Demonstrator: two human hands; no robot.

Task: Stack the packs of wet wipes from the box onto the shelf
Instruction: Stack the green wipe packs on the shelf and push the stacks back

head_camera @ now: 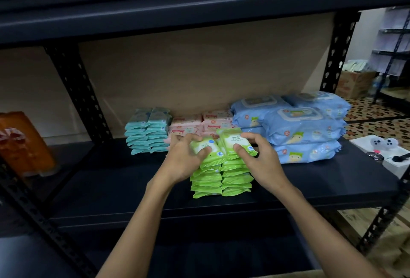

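Two side-by-side stacks of small green wet wipe packs (pixel 221 178) stand near the front of the dark shelf (pixel 111 191). My left hand (pixel 185 155) grips the top green pack (pixel 205 145) of the left stack, thumb on its front. My right hand (pixel 258 155) grips the top green pack (pixel 235 142) of the right stack. Behind them sit teal packs (pixel 147 131), pink packs (pixel 199 123) and big blue packs (pixel 299 126). The box is out of sight.
Orange bottles (pixel 24 144) stand on the neighbouring shelf at left. A white surface with small items (pixel 383 151) lies at right. The upper shelf beam (pixel 199 13) hangs low overhead. Black slotted uprights (pixel 77 91) flank the bay. A cardboard box (pixel 352 84) sits on the far floor.
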